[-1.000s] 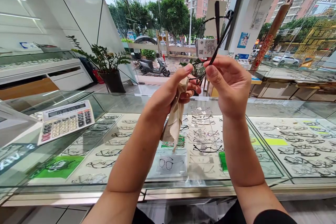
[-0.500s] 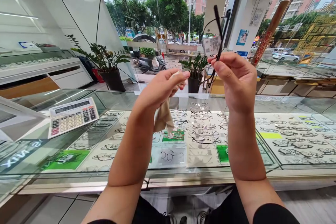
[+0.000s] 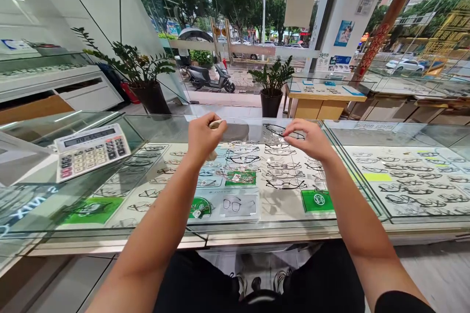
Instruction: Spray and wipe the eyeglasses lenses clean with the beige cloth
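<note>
My left hand (image 3: pixel 204 138) is closed in a fist over the glass counter, wrapped round a beige cleaning cloth (image 3: pixel 215 124). Most of the cloth is hidden by the fingers; a bit shows below the fist. To the right, my right hand (image 3: pixel 310 141) is low at the far part of the counter top, thumb and index finger pinched at a dark-framed pair of eyeglasses (image 3: pixel 274 129). The fingers cover part of the frame. Beneath the glass, rows of other eyeglasses (image 3: pixel 285 184) lie on the display shelf.
The glass display counter (image 3: pixel 235 227) runs across in front of me. A calculator (image 3: pixel 91 151) stands on it at the left. Green cards (image 3: pixel 317 200) lie among the frames inside. Beyond are potted plants (image 3: pixel 271 100), a wooden display table (image 3: pixel 326 102) and a parked scooter (image 3: pixel 209 78) outside.
My right hand has come down from in front of the window to the counter top with the eyeglasses. My left hand has drawn back and turned, still gripping the cloth. The view tilts further down.
</note>
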The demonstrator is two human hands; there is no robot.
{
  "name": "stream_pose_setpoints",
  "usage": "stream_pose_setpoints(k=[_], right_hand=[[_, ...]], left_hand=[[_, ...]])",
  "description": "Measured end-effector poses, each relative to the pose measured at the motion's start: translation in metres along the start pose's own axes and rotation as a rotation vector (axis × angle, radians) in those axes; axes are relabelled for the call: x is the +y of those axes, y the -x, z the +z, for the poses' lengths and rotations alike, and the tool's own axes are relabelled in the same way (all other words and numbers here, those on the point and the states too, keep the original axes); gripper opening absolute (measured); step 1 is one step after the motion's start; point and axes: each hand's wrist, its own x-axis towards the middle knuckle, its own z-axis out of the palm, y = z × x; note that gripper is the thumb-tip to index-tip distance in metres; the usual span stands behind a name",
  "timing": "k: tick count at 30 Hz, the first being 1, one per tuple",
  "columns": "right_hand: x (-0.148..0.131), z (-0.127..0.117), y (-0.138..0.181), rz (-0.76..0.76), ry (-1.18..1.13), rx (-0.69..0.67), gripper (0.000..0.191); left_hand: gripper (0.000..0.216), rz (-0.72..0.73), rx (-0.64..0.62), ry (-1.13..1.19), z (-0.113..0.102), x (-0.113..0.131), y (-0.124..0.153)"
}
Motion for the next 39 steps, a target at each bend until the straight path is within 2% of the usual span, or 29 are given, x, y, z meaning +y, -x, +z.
stream_pose_setpoints(k=[3,7,10,15,21,28,36,39], right_hand=[[0.016,0.006,0.0,0.059,0.169,-0.14,0.012],[0.031,0.016,-0.003,0.088,0.389,-0.312,0.026],[0.039,0.022,-0.003,0.106,0.47,-0.415,0.032],[0.048,0.03,-0.001,0.139,0.515,-0.525,0.029],[0.044,0.037,-0.002,0.213,0.563,-0.658,0.029],[0.031,0.034,-0.001,0.248,0.525,-0.679,0.027],[0.038,0.038,0.002,0.264,0.557,-0.643,0.015],[0.039,0.038,0.001,0.277,0.583,-0.624,0.017]], left_hand=[[0.018,0.022,-0.03,-0.125,0.019,-0.019,0.005],[0.012,0.065,-0.086,-0.195,0.032,-0.027,0.009],[0.013,0.088,-0.071,-0.188,0.035,-0.028,0.01],[0.017,0.082,-0.083,-0.216,0.036,-0.031,0.01],[0.017,0.093,-0.092,-0.198,0.039,-0.031,0.011],[0.017,0.104,-0.102,-0.169,0.039,-0.029,0.013],[0.017,0.086,-0.111,-0.18,0.039,-0.029,0.014],[0.017,0.088,-0.113,-0.181,0.039,-0.029,0.014]])
